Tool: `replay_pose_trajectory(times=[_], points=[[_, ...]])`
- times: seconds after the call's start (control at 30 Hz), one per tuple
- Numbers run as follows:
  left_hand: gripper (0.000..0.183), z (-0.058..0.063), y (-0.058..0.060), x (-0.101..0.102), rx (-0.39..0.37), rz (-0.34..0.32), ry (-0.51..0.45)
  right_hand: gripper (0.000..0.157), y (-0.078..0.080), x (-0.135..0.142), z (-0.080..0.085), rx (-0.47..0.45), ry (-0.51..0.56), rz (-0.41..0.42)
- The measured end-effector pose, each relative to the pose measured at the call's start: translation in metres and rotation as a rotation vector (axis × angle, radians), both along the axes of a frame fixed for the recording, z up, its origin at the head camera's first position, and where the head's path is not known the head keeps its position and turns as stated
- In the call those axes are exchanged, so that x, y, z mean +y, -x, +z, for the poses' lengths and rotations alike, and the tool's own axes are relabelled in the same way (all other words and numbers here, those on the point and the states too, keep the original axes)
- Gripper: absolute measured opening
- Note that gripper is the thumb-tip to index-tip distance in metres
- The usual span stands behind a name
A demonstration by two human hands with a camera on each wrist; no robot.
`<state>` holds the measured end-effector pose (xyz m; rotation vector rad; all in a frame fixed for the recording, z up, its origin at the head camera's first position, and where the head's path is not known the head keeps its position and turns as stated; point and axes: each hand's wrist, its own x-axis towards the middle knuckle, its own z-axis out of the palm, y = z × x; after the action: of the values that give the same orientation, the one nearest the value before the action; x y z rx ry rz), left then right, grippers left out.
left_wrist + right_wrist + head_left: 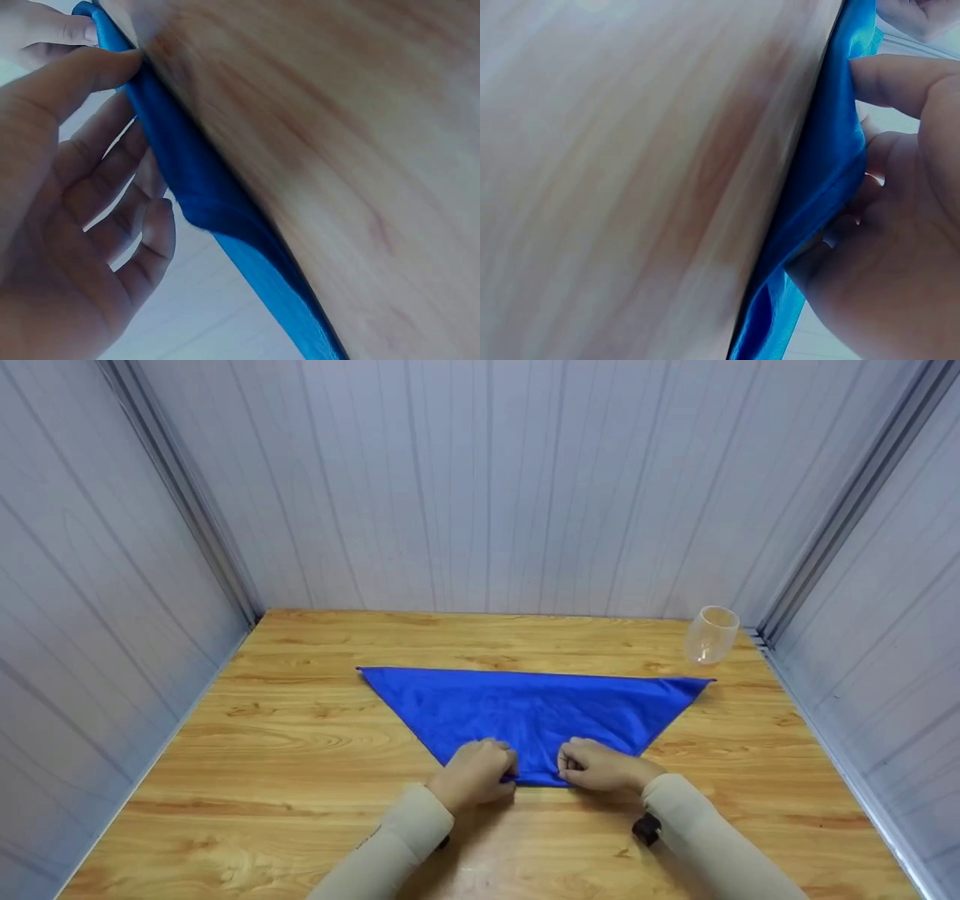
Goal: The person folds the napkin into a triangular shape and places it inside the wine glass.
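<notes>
A shiny blue cloth (487, 705) lies on the wooden table in a trapezoid shape, its long edge at the back and a narrow folded strip at the front. My left hand (476, 776) pinches the left end of that front fold. In the left wrist view, the left thumb (112, 69) presses on the cloth while the fingers curl behind it. At the right end of the fold, my right hand (604, 765) pinches the fabric, its thumb (885, 79) against the rolled cloth (829, 142) and its fingertips partly hidden behind. Between the hands, the front edge runs straight.
A clear glass (711, 636) stands at the back right of the wooden table (292, 750), just behind the cloth's right corner. Pale panelled walls (487, 495) enclose the table at the back and both sides.
</notes>
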<state>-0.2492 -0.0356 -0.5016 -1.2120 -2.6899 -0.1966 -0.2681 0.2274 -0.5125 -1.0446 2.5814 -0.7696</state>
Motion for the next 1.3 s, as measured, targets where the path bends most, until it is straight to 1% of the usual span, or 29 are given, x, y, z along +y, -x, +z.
replay_pose_trajectory(times=[0.07,0.17,0.33,0.43,0.5,0.57,0.73,0.8,0.83,0.93,1.1,1.2,1.3], points=[[0.004,0.0,0.001,0.0,0.022,0.001,-0.004,0.013,0.0,0.0,-0.001,0.014,0.001,0.006],[0.002,0.0,0.004,0.0,0.017,0.004,-0.016,0.014,0.0,0.0,0.0,0.018,-0.008,0.002],[0.009,-0.001,0.009,-0.001,-0.059,0.013,-0.039,0.015,0.001,0.0,0.0,-0.004,-0.021,-0.015],[0.014,-0.003,0.014,-0.003,-0.107,0.031,-0.057,0.015,0.0,0.0,-0.001,-0.004,-0.022,-0.017],[0.016,-0.004,0.017,-0.003,-0.15,0.045,-0.072,0.015,0.0,-0.001,-0.001,-0.001,-0.023,-0.021],[0.016,-0.005,0.021,-0.003,-0.21,0.067,-0.084,0.015,-0.001,0.0,-0.001,-0.001,-0.024,-0.029],[0.015,-0.004,0.027,-0.003,-0.426,0.153,-0.102,0.014,-0.002,0.001,-0.002,-0.01,-0.022,-0.042],[0.016,-0.003,0.029,-0.003,-0.485,0.175,-0.11,0.013,-0.002,0.001,-0.003,-0.01,-0.018,-0.042],[0.017,-0.003,0.03,-0.003,-0.502,0.18,-0.111,0.013,-0.002,0.001,-0.003,-0.01,-0.014,-0.042],[0.018,-0.001,0.032,-0.002,-0.522,0.184,-0.111,0.012,-0.003,0.001,-0.003,-0.004,-0.004,-0.042],[0.018,0.0,0.032,-0.002,-0.527,0.184,-0.12,0.013,-0.003,0.002,-0.003,0.02,0.014,-0.039],[0.018,0.0,0.033,-0.002,-0.527,0.179,-0.131,0.013,-0.004,0.004,-0.002,-0.003,0.018,-0.05],[0.018,-0.002,0.033,-0.001,-0.532,0.176,-0.139,0.019,-0.006,0.007,-0.002,-0.029,0.024,-0.048]])
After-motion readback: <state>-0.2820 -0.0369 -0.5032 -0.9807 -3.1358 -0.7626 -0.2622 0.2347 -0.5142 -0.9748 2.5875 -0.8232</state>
